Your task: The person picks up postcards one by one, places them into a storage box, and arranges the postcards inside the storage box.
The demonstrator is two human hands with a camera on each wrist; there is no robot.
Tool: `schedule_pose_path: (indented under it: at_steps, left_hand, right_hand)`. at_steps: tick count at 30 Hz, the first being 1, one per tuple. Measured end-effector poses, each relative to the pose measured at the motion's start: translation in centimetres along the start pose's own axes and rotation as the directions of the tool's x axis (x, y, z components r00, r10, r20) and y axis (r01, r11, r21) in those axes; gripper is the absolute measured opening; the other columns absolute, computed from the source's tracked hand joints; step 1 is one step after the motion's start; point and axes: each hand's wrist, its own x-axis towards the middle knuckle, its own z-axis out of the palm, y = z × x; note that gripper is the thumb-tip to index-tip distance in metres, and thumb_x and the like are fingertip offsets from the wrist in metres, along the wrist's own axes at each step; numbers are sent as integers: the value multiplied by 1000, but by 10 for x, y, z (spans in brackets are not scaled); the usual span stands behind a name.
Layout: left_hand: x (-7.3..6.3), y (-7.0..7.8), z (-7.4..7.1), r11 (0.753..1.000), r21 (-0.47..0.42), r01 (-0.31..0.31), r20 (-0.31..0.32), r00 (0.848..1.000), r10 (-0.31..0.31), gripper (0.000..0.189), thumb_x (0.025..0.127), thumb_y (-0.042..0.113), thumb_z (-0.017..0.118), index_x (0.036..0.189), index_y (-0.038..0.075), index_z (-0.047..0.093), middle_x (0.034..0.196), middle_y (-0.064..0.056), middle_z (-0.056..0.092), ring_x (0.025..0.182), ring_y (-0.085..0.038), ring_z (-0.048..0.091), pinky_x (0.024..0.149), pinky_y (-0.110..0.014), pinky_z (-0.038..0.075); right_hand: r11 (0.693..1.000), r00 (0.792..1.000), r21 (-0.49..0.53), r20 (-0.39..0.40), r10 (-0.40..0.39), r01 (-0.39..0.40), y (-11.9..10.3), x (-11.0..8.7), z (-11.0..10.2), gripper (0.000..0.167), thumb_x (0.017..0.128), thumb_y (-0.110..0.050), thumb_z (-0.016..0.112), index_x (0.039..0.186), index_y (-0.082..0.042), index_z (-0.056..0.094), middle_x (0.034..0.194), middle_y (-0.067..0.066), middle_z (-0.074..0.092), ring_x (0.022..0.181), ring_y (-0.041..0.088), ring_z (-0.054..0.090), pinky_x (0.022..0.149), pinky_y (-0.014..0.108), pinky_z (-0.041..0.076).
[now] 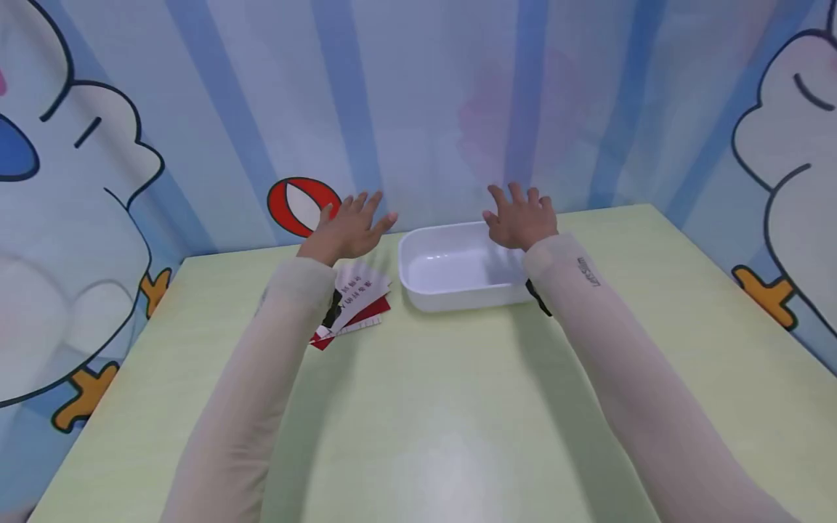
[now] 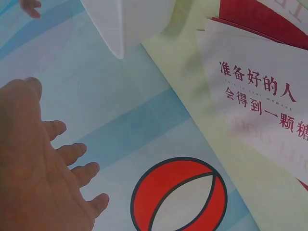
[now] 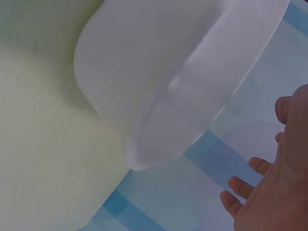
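Both hands are held out in the air over the far part of the table, with nothing in them. In the head view the left hand (image 1: 349, 231) spreads its fingers above a small pile of printed cards (image 1: 362, 289), white and dark red, partly hidden by the sleeve. Chinese characters show on the top white card (image 2: 260, 91) in the left wrist view. The right hand (image 1: 521, 219), fingers apart, is over the right end of a white rectangular basin (image 1: 451, 269), overlapping its rim. Inside the basin only the bare white bottom shows in the head view.
The pale yellow-green table (image 1: 425, 407) ends at a blue striped backdrop (image 1: 425, 109) with cartoon figures on both sides. A red and white ball (image 1: 288, 207) is printed on it behind the left hand. A dark band (image 1: 538, 296) shows by the right sleeve.
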Motion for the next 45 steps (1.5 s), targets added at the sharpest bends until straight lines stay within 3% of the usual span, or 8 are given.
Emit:
schedule_pose_path:
  at_steps: [9,16,19,23,31,37,41,45]
  left_hand:
    - [-4,-13,7,1000,13,17,10,1000,-17,73,104,59,22,161,18,2,169,-15,3,156,-38,3,122,-66,1]
    - [-6,-30,15,998,-12,62,5,998,-62,74,103,60,24,161,20,1,168,-16,4,155,-42,4,120,-69,6]
    - [-8,-35,19,998,-10,69,24,997,-69,75,102,61,23,161,19,0,168,-17,4,154,-44,5,119,-70,8]
    - [-10,-38,23,997,-20,77,-6,997,-78,75,103,60,25,161,18,4,167,-18,8,154,-44,7,119,-71,11]
    - [-13,-42,29,993,-17,114,10,993,-114,76,102,60,31,161,18,8,166,-17,13,153,-43,11,118,-71,13]
    - [-16,-49,31,991,-5,134,23,991,-134,80,100,59,40,160,14,12,164,-19,19,151,-41,20,117,-71,19]
    - [-18,-55,36,987,-1,159,34,987,-158,80,100,58,43,159,10,17,162,-21,24,148,-42,24,115,-70,24]
    - [-20,-61,41,986,-4,165,51,985,-165,79,100,55,46,157,6,19,161,-22,26,148,-42,26,114,-70,27]
  right_hand:
    - [999,999,29,16,31,-31,9,-2,22,60,107,-37,28,160,-18,9,164,22,10,147,53,13,118,66,20]
    - [992,992,42,38,120,-122,10,-1,30,62,106,-38,30,160,-17,7,160,29,13,147,50,15,114,64,28]
    - [981,983,67,50,179,-182,10,-2,32,64,106,-39,29,159,-13,7,157,32,18,146,49,18,112,63,32]
    - [969,973,92,46,226,-229,9,-1,34,66,105,-40,30,158,-6,9,150,35,28,138,49,32,106,61,41]
    - [953,965,154,88,249,-260,13,2,51,69,103,-32,40,157,-1,10,142,38,36,112,46,59,97,56,49]
    - [947,968,202,66,242,-251,24,11,65,70,97,-16,44,156,2,10,135,40,41,110,47,59,93,57,52]
    - [936,964,232,52,259,-264,21,13,65,72,95,-14,49,156,1,13,128,37,51,114,48,59,94,57,53]
    - [940,965,217,55,256,-262,18,10,61,72,95,-14,50,155,2,13,119,33,60,106,46,64,91,55,54]
